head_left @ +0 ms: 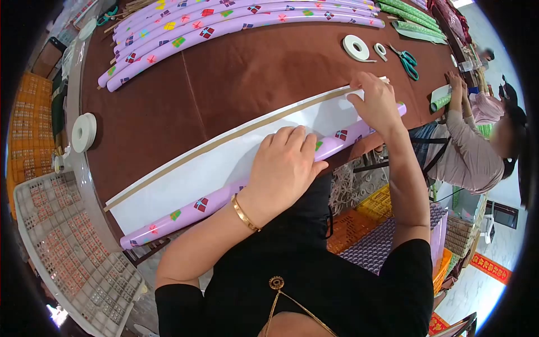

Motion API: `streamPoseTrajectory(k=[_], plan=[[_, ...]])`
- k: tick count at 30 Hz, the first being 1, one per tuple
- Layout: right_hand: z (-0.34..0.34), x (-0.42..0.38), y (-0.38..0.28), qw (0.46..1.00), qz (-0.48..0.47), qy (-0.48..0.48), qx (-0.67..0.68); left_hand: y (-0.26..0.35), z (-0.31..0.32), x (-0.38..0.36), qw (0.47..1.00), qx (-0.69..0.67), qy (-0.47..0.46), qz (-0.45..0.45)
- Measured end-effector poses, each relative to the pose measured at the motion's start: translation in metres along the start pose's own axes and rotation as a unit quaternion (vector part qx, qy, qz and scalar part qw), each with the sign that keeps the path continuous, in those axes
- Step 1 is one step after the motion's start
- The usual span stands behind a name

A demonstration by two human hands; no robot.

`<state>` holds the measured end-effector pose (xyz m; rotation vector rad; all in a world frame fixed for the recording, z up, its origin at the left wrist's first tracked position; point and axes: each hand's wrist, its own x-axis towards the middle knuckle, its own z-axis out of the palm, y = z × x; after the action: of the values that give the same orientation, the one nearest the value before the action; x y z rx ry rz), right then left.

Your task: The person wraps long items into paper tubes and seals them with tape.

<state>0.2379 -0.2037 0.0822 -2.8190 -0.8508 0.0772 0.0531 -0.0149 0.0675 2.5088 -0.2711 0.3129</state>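
A partly unrolled sheet of lilac gift-printed wrapping paper [188, 209] lies across the table with its white inner side up. A tan strip [236, 133] runs along its far edge. My left hand [283, 165], with a gold bracelet [243, 213], rests on the rolled part near the middle. Its fingers lie over the paper and its thumb points right. My right hand [375, 102] is at the right end of the sheet, fingers and thumb bent around the end of the tan strip. The fingers partly hide that end.
Several lilac rolls [241, 33] lie at the back, with green rolls [412, 19] at right. White tape rolls [356, 48] and teal scissors [407, 60] are nearby; another tape roll [84, 132] sits left. A co-worker [471, 135] works at right. A crate [73, 241] stands lower left.
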Motion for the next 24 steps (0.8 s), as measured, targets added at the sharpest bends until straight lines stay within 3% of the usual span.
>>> streamPoseTrajectory(k=[3,4,6,9,12,19,22,24], plan=[[0.001,-0.003,-0.005,0.988,-0.074,0.074,-0.111,0.000,0.000,0.001,0.999,-0.021,-0.026,-0.011],[0.002,-0.003,-0.005,0.988,-0.072,0.075,-0.111,-0.001,0.000,0.001,0.999,-0.022,-0.026,-0.012],[0.004,0.002,-0.005,0.970,-0.169,0.112,-0.134,-0.002,0.002,0.001,1.000,-0.019,-0.021,-0.008],[0.005,0.009,-0.007,0.951,-0.241,0.135,-0.137,-0.001,0.002,0.002,1.000,-0.019,-0.015,-0.006],[0.005,0.013,-0.006,0.943,-0.269,0.145,-0.130,-0.002,0.002,0.002,1.000,-0.025,-0.014,-0.009],[-0.011,0.017,-0.001,0.954,-0.256,0.116,-0.100,-0.005,0.002,0.000,0.999,-0.035,-0.003,-0.007],[-0.029,0.010,0.016,0.968,-0.182,0.079,-0.155,-0.005,0.003,0.001,1.000,-0.024,0.014,0.006],[-0.030,0.002,0.026,0.981,-0.077,0.043,-0.175,-0.005,0.005,0.001,0.999,-0.016,0.024,0.014]])
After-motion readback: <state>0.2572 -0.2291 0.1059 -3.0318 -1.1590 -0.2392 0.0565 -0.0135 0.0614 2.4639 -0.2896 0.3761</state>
